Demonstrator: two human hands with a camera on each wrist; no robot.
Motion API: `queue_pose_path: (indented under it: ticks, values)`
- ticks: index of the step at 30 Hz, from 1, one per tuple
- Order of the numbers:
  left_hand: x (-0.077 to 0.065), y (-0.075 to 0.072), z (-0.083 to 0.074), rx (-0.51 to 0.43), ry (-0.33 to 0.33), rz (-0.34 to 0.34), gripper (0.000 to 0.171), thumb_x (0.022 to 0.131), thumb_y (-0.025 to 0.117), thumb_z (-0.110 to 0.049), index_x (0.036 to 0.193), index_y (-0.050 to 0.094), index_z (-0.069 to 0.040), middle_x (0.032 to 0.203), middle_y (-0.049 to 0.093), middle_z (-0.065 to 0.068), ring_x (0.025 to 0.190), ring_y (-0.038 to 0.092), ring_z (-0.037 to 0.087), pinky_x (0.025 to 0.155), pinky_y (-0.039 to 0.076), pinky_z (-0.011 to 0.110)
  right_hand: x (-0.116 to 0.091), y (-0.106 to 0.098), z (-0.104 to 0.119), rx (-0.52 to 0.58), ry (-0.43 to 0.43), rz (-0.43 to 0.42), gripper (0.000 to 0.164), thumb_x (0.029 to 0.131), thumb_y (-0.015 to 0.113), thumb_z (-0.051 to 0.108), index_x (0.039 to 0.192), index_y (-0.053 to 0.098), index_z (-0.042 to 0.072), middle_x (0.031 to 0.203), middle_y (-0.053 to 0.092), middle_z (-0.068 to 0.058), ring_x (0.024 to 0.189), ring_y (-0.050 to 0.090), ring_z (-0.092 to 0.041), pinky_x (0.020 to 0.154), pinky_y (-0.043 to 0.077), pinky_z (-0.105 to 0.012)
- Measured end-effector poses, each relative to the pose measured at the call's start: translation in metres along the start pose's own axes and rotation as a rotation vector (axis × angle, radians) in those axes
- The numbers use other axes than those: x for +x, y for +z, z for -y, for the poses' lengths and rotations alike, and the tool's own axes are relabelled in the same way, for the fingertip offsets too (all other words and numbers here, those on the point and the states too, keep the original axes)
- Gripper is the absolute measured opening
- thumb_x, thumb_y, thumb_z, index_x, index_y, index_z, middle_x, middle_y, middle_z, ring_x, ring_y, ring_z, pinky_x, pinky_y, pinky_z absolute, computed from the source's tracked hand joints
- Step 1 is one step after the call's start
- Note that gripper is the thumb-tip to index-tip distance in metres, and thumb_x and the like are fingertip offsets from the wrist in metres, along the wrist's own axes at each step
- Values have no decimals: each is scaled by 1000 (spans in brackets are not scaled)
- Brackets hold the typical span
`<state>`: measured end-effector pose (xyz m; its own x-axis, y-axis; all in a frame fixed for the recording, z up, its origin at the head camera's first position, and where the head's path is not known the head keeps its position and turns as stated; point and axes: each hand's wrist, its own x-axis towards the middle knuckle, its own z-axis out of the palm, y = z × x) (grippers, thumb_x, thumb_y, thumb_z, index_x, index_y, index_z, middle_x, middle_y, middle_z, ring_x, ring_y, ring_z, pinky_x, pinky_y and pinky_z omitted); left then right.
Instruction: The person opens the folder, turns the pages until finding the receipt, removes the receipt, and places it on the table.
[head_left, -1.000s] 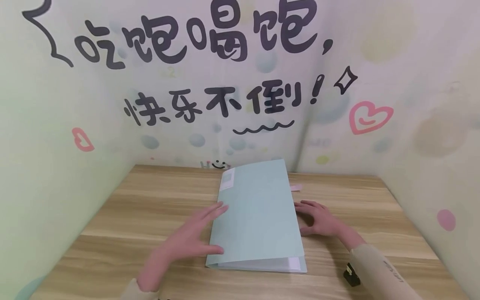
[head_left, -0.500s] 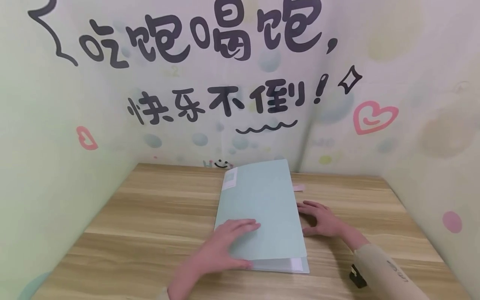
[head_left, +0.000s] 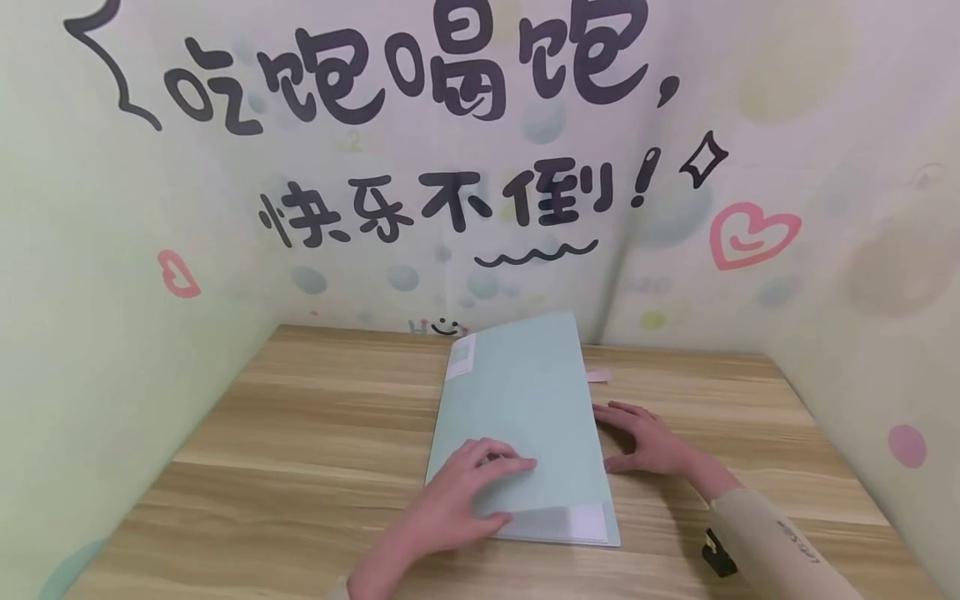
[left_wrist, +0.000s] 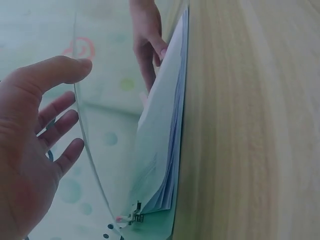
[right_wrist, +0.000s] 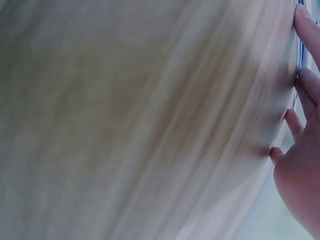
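Note:
A light blue folder [head_left: 517, 400] lies on the table in the head view, its cover tilted up over white papers [head_left: 588, 521]. My left hand [head_left: 450, 504] is over the cover's near left part, fingers loosely bent and thumb apart. In the left wrist view, the cover stands lifted and a metal clip [left_wrist: 134, 215] shows inside, near the papers' corner. At the folder's right edge my right hand [head_left: 641, 437] rests with fingers and thumb spread. Its fingertips [right_wrist: 301, 75] touch the folder's edge and the table in the right wrist view.
A small black object [head_left: 718, 554] sits by the right sleeve [head_left: 776, 542], partly hidden. A pink strip [head_left: 598, 376] sticks out past the folder's right edge. The wooden table [head_left: 300, 433] meets printed walls [head_left: 420, 275] at the back and sides.
My left hand has moved right from the folder's left edge onto its cover. The cover's near edge has risen slightly, showing more paper. My right hand has stayed by the edge.

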<state>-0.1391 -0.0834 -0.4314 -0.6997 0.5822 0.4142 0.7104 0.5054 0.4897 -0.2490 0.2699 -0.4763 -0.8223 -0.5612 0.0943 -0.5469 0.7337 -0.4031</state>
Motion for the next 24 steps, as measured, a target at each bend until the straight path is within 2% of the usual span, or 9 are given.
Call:
queue_pose_path:
  ticks: [6, 11, 14, 19, 24]
  values:
    - [-6, -11, 3, -77, 43, -84, 61, 79, 81, -11, 133, 60, -29, 129, 55, -9, 119, 48, 12, 94, 48, 24, 3, -2, 2, 30, 1, 11, 89, 76, 79, 51, 148, 45, 10, 150, 49, -15, 138, 37, -50, 105, 27, -73]
    - [-12, -20, 7, -106, 83, -138, 61, 79, 78, -5, 133, 60, -25, 129, 55, -6, 120, 51, 12, 95, 49, 24, 6, -3, 3, 37, 7, 9, 94, 76, 79, 53, 149, 41, 9, 152, 46, -15, 139, 39, -46, 107, 27, -72]
    - [-16, -25, 9, -128, 74, -158, 61, 79, 77, -2, 134, 59, -23, 131, 55, -4, 121, 52, 12, 94, 50, 24, 8, -3, 5, 38, -5, 13, 92, 76, 79, 53, 149, 42, 11, 152, 47, -13, 138, 40, -45, 107, 27, -72]
    - [-23, -34, 8, -166, 32, -196, 63, 77, 77, 0, 134, 58, -22, 133, 55, -3, 114, 57, 12, 83, 55, 23, 8, -4, 6, 1, -53, 20, 83, 78, 77, 53, 146, 48, 14, 150, 49, -13, 136, 41, -48, 103, 30, -74]
    - [-30, -40, 9, -203, 71, -254, 68, 75, 73, 10, 136, 55, -15, 131, 56, 4, 107, 59, 16, 78, 57, 24, 5, -3, 4, -34, -77, 28, 78, 80, 75, 54, 143, 51, 15, 149, 49, -16, 136, 41, -49, 101, 31, -75]
